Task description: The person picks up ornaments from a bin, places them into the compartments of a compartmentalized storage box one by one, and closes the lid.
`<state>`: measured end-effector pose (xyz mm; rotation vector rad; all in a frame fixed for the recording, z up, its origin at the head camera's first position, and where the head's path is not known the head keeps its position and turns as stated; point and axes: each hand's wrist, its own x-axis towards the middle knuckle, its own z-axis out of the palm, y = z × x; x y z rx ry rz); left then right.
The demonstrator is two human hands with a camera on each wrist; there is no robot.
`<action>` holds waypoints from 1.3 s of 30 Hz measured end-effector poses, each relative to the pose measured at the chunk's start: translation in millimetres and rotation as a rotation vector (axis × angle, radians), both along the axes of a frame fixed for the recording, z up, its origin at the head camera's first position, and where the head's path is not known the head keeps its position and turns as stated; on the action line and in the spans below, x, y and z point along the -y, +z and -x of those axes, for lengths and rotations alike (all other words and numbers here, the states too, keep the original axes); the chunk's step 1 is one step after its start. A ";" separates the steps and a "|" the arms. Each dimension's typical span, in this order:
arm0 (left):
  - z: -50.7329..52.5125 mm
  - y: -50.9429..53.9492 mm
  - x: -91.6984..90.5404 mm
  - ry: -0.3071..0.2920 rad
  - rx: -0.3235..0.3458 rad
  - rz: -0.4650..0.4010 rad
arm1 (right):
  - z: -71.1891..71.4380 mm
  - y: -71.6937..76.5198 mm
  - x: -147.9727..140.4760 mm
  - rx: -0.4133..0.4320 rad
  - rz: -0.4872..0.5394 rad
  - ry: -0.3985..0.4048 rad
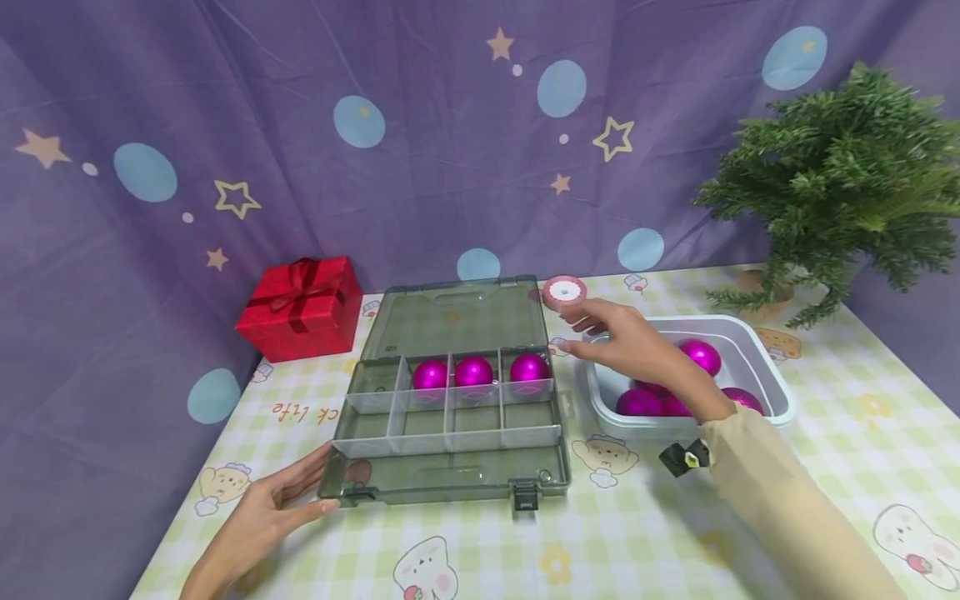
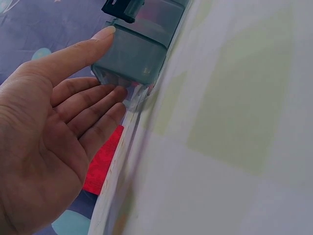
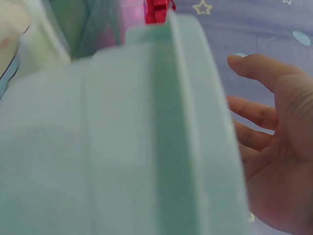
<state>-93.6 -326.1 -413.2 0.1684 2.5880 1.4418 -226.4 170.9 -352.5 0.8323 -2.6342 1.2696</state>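
A grey see-through divider box (image 1: 450, 475) lies with its lid (image 1: 457, 321) folded back. Three shiny magenta ball ornaments, a left one (image 1: 431, 377), a middle one (image 1: 474, 373) and a right one (image 1: 529, 368), sit in separate compartments of its back row. At the box's front left corner is my left hand (image 1: 262, 508), thumb and nearly straight fingers touching the corner. My right hand (image 1: 626, 337) hovers with loosely bent fingers over the left rim of a pale plastic tub (image 1: 780, 400), holding nothing. Several magenta balls (image 1: 701, 357) lie inside the tub, partly hidden by the arm.
Behind the box to the left stands a red gift box (image 1: 300, 308) with a bow. A pink ribbon spool (image 1: 564, 292) lies beside the lid. At the back right is a small artificial fir tree (image 1: 847, 183). A checked cloth (image 1: 495, 550) covers the table.
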 end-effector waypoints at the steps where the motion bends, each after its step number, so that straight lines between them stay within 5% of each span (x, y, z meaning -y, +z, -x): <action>1: -0.2 -0.1 0.1 0.002 -0.002 -0.001 | -1.3 -0.9 -4.9 0.004 -0.005 -0.006; 21: -1.0 0.1 0.0 -0.001 0.010 -0.035 | -28.0 -11.8 -83.3 0.072 -0.076 -0.167; 39: -1.6 0.3 0.0 -0.010 0.000 -0.033 | -41.7 -29.5 -115.6 0.037 -0.112 -0.141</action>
